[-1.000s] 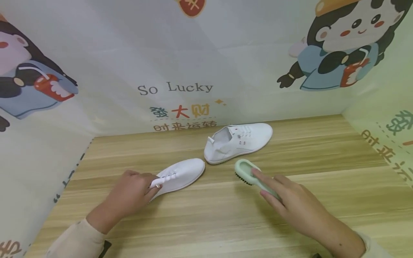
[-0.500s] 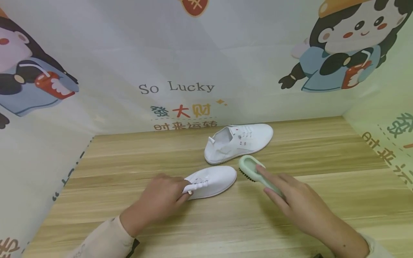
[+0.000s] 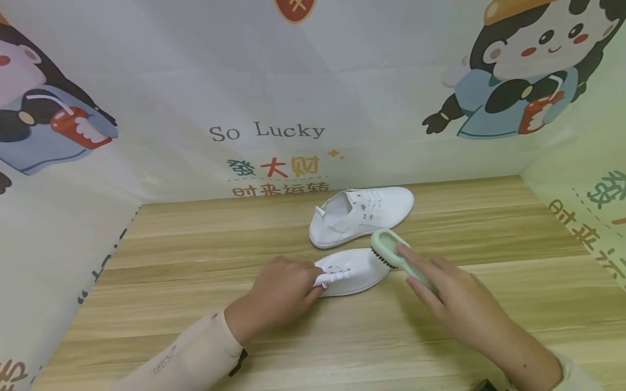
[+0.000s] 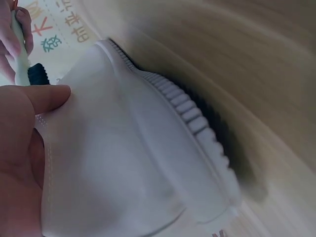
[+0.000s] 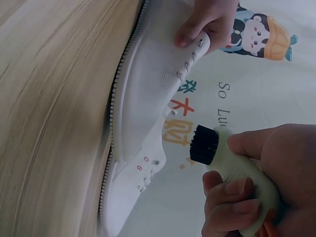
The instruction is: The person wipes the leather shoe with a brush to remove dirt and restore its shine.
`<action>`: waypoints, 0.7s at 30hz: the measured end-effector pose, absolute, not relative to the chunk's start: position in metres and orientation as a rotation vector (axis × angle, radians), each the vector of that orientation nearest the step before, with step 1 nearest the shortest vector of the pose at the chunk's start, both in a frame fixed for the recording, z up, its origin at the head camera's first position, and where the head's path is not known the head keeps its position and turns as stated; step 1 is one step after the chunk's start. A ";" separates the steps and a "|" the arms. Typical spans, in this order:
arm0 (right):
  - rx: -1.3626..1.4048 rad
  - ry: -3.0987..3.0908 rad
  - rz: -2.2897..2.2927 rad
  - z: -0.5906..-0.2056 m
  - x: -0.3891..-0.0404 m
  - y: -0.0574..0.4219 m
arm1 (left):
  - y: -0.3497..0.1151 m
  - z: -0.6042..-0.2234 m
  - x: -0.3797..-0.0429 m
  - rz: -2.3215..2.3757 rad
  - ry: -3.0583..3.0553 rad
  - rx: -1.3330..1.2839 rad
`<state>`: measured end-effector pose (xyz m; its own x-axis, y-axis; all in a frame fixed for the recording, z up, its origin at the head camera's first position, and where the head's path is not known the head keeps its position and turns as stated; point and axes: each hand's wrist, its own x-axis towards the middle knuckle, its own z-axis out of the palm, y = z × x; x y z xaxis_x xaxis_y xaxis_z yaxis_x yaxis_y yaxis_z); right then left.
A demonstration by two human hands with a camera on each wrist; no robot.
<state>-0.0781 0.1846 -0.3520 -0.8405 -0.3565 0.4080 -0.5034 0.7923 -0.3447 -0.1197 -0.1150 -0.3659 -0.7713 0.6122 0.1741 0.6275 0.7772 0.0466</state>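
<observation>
Wood-grain tabletop [image 3: 342, 347], left grip [image 3: 281, 287] pinching the nearer white shoe [image 3: 365, 271], right grip [image 3: 457, 297] curled round a green brush [image 3: 386, 242] (black-bristled).

Soft light casts faint shadows on the tabletop [image 3: 489, 228]

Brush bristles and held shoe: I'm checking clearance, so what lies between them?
Nothing: in the right wrist view, a bare gap separates the bristles from the held shoe, with only the printed backdrop showing behind.

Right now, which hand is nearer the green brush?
Right: the right hand grips the green brush; the left hand is apart from it, to its left, holding the front white shoe.
</observation>
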 end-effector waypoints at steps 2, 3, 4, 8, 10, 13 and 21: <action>0.647 -2.674 0.641 -0.353 -0.079 0.185 | -0.109 -0.366 -0.121 -0.150 -2.821 -1.002; 0.642 -2.683 0.640 -0.353 -0.080 0.186 | -0.107 -0.366 -0.122 -0.148 -2.825 -1.007; 0.638 -2.689 0.639 -0.353 -0.080 0.186 | -0.104 -0.366 -0.123 -0.150 -2.831 -1.010; 0.628 -2.705 0.644 -0.353 -0.081 0.187 | -0.095 -0.367 -0.125 -0.154 -2.837 -1.021; 0.624 -2.707 0.647 -0.353 -0.081 0.187 | -0.090 -0.367 -0.125 -0.146 -2.834 -1.027; 0.617 -2.708 0.650 -0.353 -0.082 0.188 | -0.082 -0.367 -0.125 -0.132 -2.828 -1.050; 0.597 -2.712 0.635 -0.353 -0.082 0.187 | -0.058 -0.368 -0.123 -0.059 -2.813 -1.096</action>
